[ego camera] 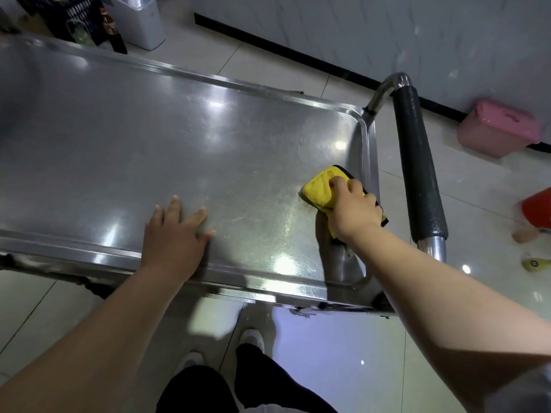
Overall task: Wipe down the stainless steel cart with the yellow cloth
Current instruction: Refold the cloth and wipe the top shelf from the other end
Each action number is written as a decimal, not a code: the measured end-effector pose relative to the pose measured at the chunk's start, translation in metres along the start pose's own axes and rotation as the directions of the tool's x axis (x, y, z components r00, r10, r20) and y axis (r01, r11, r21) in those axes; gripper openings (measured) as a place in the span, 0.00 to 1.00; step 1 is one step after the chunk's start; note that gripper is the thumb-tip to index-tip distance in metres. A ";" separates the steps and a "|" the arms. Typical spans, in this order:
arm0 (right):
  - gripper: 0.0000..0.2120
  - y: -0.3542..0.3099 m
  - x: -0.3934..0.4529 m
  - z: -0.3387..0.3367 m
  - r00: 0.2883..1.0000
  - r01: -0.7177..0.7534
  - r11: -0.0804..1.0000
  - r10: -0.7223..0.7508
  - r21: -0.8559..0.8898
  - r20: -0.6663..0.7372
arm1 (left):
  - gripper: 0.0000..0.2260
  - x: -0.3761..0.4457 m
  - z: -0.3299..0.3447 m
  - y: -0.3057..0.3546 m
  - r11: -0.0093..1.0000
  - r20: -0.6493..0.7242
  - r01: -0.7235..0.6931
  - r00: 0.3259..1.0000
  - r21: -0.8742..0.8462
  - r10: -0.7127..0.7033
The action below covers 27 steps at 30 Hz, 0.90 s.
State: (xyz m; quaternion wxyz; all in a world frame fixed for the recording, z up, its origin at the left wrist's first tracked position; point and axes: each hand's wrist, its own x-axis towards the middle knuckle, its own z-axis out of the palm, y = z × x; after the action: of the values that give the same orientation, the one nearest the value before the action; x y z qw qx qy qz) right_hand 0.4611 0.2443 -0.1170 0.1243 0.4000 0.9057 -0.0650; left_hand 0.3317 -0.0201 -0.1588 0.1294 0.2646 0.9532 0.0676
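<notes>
Far left, up on the floor beyond the cart, I've got a dark basket [74, 16] with things in it, too blurred for me to name, and a pale bin [140, 19] just beside it whose inside I can't see.

Now the stainless steel cart [119, 129]: its top tray fills my view, scuffed and glinting under the lights. My left hand [173, 234] lies flat on the near part of the tray, fingers spread and straight, grip released, simply bracing the cart.

Across to the right: my right hand [354, 207] presses the yellow cloth [320, 189] onto the tray at its right end, just beside the raised rim, fingers curled over it, so the grip is grasping the cloth. The padded handle [417, 162] stands just beyond.

I judge this as a wiping pass at the right edge. To do it well I'd keep the cloth flat, press evenly, run it tight into the rim corner, then work leftward in overlapping strokes while the left hand holds the cart from rolling.

Far right on the floor: a pink lidded box [498, 129], closed, contents hidden, and a red container [536, 207] cut off by the frame.
</notes>
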 end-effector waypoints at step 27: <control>0.29 -0.018 -0.126 0.044 0.971 -0.237 0.969 0.236 0.074 0.023 | 0.20 -0.031 -0.012 -0.028 0.982 0.216 -0.188 0.959 0.004 0.183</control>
State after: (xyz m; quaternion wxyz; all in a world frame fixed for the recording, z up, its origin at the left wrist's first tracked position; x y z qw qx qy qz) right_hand 0.5371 0.1336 -0.1242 0.1222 0.5092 0.8475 -0.0871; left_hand 0.3402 -0.0609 -0.1464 0.2213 0.3602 0.9054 0.0386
